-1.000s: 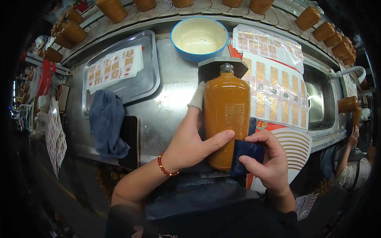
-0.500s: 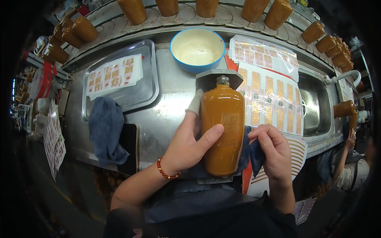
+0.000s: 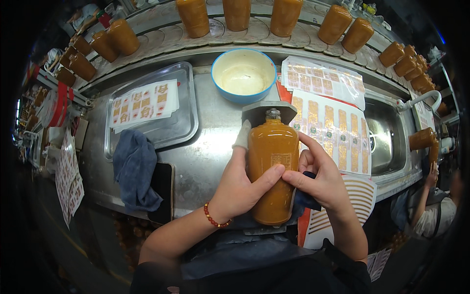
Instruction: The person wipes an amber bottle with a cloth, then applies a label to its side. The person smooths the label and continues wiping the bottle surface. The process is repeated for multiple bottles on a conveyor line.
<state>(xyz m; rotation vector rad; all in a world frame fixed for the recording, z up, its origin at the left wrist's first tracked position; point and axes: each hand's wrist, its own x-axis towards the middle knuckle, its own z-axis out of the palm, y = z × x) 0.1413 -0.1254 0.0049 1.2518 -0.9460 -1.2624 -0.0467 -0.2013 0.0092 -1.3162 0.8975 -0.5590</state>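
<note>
A caramel-brown glazed bottle (image 3: 273, 142) with a short clear neck leans on a grey angled stand (image 3: 252, 112), an embossed square on its front. My left hand (image 3: 237, 188) grips its left side, thumb across the front; a pale finger cover (image 3: 242, 135) sits on one finger. My right hand (image 3: 320, 179) closes on the bottle's right side, index finger at the shoulder and thumb on the front. Dark blue cloth (image 3: 311, 200) shows below and between its curled fingers; whether they grip it is unclear.
A blue-rimmed bowl (image 3: 244, 76) stands behind the bottle. Gold label sheets (image 3: 338, 130) lie right, beside a sink (image 3: 389, 134). On the left are a metal tray (image 3: 188, 105) with labels, a blue rag (image 3: 133, 169) and a dark phone-like slab (image 3: 164, 191). Brown bottles (image 3: 193, 19) line a conveyor.
My right hand has moved up and left onto the bottle's side, having been apart from it beside the cloth. My left hand keeps its hold. The whole view has shifted slightly.
</note>
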